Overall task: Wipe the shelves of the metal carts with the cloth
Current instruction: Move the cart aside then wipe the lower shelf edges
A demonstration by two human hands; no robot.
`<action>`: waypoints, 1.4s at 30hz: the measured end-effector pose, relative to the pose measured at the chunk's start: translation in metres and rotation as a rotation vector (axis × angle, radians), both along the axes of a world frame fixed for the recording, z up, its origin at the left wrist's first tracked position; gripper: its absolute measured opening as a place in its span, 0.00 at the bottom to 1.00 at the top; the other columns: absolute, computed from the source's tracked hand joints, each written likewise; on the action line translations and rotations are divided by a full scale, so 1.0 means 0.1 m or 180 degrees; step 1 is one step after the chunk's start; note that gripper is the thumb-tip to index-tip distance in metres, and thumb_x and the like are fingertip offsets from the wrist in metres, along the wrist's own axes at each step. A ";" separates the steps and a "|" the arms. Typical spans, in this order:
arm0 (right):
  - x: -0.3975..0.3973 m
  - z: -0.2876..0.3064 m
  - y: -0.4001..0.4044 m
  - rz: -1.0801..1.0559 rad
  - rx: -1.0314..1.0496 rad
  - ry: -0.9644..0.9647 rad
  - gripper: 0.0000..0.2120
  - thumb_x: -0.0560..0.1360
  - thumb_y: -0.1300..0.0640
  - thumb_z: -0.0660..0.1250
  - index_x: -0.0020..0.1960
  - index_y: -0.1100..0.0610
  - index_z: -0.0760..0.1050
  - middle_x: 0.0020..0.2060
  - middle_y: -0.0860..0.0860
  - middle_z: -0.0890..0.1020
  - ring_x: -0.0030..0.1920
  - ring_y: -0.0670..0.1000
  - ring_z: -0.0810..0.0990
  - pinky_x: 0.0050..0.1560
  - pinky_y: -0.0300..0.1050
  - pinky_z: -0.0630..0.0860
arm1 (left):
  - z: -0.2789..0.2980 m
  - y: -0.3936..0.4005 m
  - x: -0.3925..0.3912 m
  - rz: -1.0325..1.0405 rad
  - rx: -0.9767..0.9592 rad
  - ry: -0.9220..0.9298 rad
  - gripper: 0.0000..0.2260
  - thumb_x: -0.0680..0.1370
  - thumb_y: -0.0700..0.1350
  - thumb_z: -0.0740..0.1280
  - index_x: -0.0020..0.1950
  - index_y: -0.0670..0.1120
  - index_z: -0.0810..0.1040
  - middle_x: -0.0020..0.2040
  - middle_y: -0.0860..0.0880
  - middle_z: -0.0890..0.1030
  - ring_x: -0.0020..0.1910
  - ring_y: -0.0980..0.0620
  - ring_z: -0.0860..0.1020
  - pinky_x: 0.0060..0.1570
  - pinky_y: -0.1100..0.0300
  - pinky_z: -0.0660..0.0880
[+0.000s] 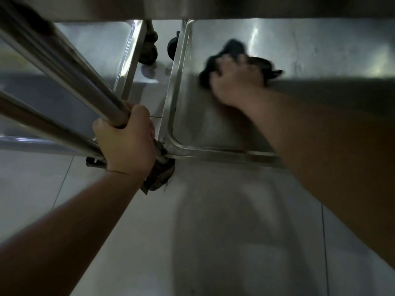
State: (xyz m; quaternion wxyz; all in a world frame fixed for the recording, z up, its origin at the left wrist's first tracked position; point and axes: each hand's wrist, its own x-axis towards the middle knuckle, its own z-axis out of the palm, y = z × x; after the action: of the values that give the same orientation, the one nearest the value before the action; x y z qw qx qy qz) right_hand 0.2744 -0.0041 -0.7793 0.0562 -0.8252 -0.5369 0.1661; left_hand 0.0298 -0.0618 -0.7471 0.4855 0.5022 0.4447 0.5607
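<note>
Nearest: pale tiled floor [213,231], two bare forearms reaching out over it. Left hand [126,142] wrapped tight round an upright steel post [89,82] at the near left corner of the right cart, fingers curled fully about the tube, just above a grimy caster [158,178]. A steadying grip, by the look of it.

Beyond that, the low shelf [192,124] of the right cart: a shallow steel tray with a raised rim and rounded corners, some dark grime along the near edge. Right hand [235,82] out on the shelf's middle, knuckles up, fingers bent over a dark cloth [233,49] and pressing it to the metal; blurred, so the exact finger lie not clear. Cloth bunched, sticking out beyond and to both sides of the hand.

Likely soft, light and limp, prone to sliding on smooth steel; best taken in a bunch under the palm, loose ends gathered in.

Far left: a second cart's shelf [102,45], with black wheels [149,52] showing in the gap between the carts.
</note>
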 end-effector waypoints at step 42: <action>-0.94 -0.21 -0.84 0.1663 -0.0008 0.0271 0.29 0.83 0.36 0.44 0.84 0.39 0.49 0.83 0.36 0.51 0.83 0.45 0.43 0.80 0.54 0.41 | -0.03 0.01 -0.03 0.0241 -0.0098 0.0544 0.10 0.71 0.47 0.68 0.31 0.50 0.72 0.27 0.49 0.72 0.28 0.46 0.72 0.31 0.54 0.73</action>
State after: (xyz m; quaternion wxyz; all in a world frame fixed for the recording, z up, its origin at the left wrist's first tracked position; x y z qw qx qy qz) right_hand 0.1808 -0.0885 -0.8002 0.0330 -0.6510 -0.7286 0.2102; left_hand 0.0270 -0.0608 -0.7503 0.4318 0.5235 0.5118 0.5268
